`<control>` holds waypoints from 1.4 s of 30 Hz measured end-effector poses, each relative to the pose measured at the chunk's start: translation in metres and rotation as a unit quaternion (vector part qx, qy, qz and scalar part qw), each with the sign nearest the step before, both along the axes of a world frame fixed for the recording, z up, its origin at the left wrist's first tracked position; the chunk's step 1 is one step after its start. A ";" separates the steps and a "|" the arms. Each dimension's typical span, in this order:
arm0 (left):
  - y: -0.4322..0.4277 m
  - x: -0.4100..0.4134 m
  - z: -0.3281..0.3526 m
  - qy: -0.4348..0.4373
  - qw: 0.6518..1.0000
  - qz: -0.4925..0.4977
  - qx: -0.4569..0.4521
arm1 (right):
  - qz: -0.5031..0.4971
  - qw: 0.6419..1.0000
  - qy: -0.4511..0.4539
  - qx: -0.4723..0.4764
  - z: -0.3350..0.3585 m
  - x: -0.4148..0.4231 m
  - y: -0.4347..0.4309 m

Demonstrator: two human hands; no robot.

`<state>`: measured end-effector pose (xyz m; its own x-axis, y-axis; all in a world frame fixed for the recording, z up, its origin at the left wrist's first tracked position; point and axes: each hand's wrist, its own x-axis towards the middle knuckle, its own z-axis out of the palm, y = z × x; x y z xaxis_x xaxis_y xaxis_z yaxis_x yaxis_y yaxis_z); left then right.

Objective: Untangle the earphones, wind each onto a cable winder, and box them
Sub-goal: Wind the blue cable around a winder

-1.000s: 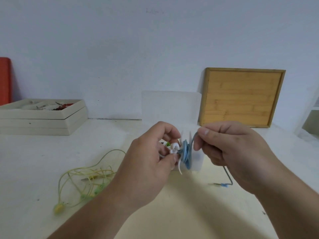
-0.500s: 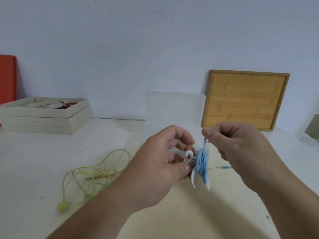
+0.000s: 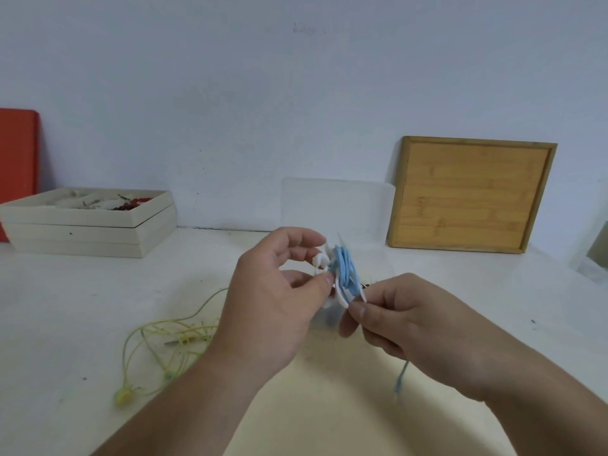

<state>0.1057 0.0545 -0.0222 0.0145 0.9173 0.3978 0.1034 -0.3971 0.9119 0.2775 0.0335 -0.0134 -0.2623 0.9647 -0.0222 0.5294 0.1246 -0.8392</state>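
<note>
My left hand [image 3: 273, 297] pinches a white cable winder [image 3: 324, 263] held above the table, with the blue earphone cable [image 3: 343, 269] wound round it. Just below the winder, my right hand [image 3: 408, 320] pinches the free end of that blue cable; its tail [image 3: 400, 380] hangs out under the hand. A yellow earphone [image 3: 164, 340] lies in a loose tangle on the table at the left. A clear plastic box [image 3: 335, 205] with its lid raised stands behind my hands, partly hidden by them.
A stack of pale wooden trays [image 3: 88, 228] holding small items sits at the back left, beside a red panel [image 3: 16, 159]. A bamboo tray [image 3: 470, 195] leans on the wall at the back right.
My right hand has swung from above the winder down to below it, carrying the blue cable round. The left hand has kept its hold on the winder and risen slightly.
</note>
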 end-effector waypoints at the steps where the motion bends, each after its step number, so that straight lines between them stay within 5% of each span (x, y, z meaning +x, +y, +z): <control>1: 0.000 0.000 0.000 0.010 1.000 0.006 0.004 | 0.001 1.000 -0.004 -0.002 0.001 0.001 -0.001; 7: 0.001 -0.002 -0.004 0.063 0.995 0.051 0.057 | 0.018 1.000 0.019 0.009 0.008 0.005 -0.004; 12: -0.002 0.001 -0.009 0.142 0.987 0.011 0.073 | -0.007 0.998 0.036 0.052 0.013 0.011 -0.005; 24: -0.003 -0.002 -0.005 0.153 0.979 -0.136 0.001 | -0.158 0.971 0.043 0.174 0.021 0.020 -0.004; 35: -0.006 -0.002 0.000 0.115 0.974 -0.192 -0.009 | -0.133 0.980 0.126 0.082 0.015 0.023 0.004; 42: -0.010 0.000 -0.002 0.189 0.954 -0.227 0.050 | -0.055 0.993 0.095 -0.048 0.011 0.022 0.004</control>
<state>0.1057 0.0446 -0.0241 0.5615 0.7397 0.3710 0.2143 -0.5630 0.7982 0.2993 0.0372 -0.0024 -0.1628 0.9838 -0.0749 0.3664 -0.0102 -0.9304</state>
